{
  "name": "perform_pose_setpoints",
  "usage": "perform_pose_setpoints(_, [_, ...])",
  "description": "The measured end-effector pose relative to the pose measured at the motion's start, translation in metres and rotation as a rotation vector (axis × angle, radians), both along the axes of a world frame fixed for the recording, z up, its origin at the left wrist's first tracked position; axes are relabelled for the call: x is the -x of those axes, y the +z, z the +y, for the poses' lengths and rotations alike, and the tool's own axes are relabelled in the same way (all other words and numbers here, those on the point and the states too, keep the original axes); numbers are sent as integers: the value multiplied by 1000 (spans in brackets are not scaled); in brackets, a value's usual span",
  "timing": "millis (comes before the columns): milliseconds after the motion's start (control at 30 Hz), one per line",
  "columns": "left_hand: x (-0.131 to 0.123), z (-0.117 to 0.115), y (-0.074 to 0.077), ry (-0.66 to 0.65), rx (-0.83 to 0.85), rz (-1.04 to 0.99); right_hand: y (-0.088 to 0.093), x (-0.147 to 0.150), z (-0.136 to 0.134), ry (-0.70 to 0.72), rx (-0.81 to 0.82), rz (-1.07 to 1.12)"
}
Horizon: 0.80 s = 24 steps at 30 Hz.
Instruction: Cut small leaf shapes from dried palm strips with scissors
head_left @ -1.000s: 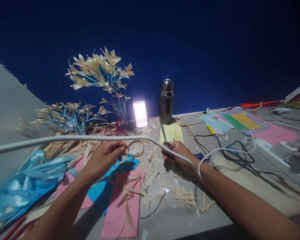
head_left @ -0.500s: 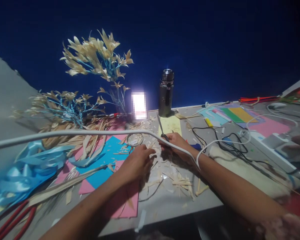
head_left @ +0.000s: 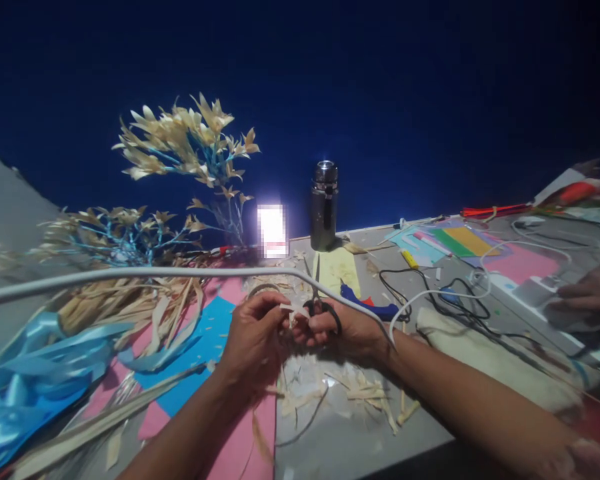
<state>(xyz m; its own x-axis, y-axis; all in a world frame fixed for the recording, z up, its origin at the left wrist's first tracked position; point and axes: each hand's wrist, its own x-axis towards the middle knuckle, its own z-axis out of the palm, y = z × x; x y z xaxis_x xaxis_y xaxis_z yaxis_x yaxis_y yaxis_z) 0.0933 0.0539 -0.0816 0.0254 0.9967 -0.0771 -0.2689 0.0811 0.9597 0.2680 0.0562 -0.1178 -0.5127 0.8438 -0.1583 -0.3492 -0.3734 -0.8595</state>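
Observation:
My left hand (head_left: 253, 337) and my right hand (head_left: 345, 330) meet above the grey table (head_left: 350, 440). The left hand pinches a small pale strip (head_left: 293, 310) between thumb and fingers. My right hand holds black-handled scissors (head_left: 317, 300), blades pointing away from me, and its fingertips touch the same strip. A white cable (head_left: 130, 275) runs across in front of both hands and over my right wrist. Pale cut scraps (head_left: 360, 393) lie on the table under the hands.
Pink and blue paper sheets (head_left: 205, 340) lie at the left with blue ribbon (head_left: 35, 367) and dried leaf strips. Craft branches (head_left: 190, 140) and a dark flask (head_left: 324, 207) stand behind. Black cords (head_left: 430, 287), coloured papers (head_left: 455, 241) and another person's hand (head_left: 590, 290) are at the right.
My left hand came up off the table scraps to the right hand, now pinching a pale strip. The right hand drew the scissors nearer me.

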Motion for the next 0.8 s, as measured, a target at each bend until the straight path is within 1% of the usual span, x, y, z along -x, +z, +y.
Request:
perform_pose_setpoints(33, [0, -1, -1, -12, 16, -42, 0, 2, -2, -18, 7, 15])
perform_pose_setpoints(133, [4, -2, -6, -83, 77, -178, 2, 5, -5, -144, -2, -21])
perform_pose_setpoints(167, [5, -2, -8, -120, 109, -244, 3, 5, -5, -179, -17, -41])
perform_pose_setpoints(233, [6, -3, -14, -208, 170, -360, 6, 5, -6, -196, -47, -77])
perform_pose_setpoints(267, [5, -4, -17, -256, 192, -385, 6, 4, -7, -189, -63, -96])
perform_pose_setpoints(333, [1, -7, -23, -320, 201, -362, 7, 4, -8, -160, -98, -152])
perform_pose_setpoints(433, [-6, -10, -29, -302, 174, -292, 5, 4, -9, -120, -143, -210])
perform_pose_setpoints(500, [-8, -11, -30, -292, 174, -296, 4, 3, -8, -124, -136, -200])
perform_pose_setpoints(533, [-7, -11, -31, -316, 187, -307, 3, 1, -8, -128, -128, -200])
perform_pose_setpoints(600, [-4, -10, -31, -408, 217, -330, 2, -2, -6, -107, -125, -216])
perform_pose_setpoints(700, [2, -10, -31, -557, 234, -372, 2, -6, -4, -28, -133, -219])
perform_pose_setpoints(800, [9, -8, -26, -626, 231, -434, 4, -9, -4, -18, -96, -184])
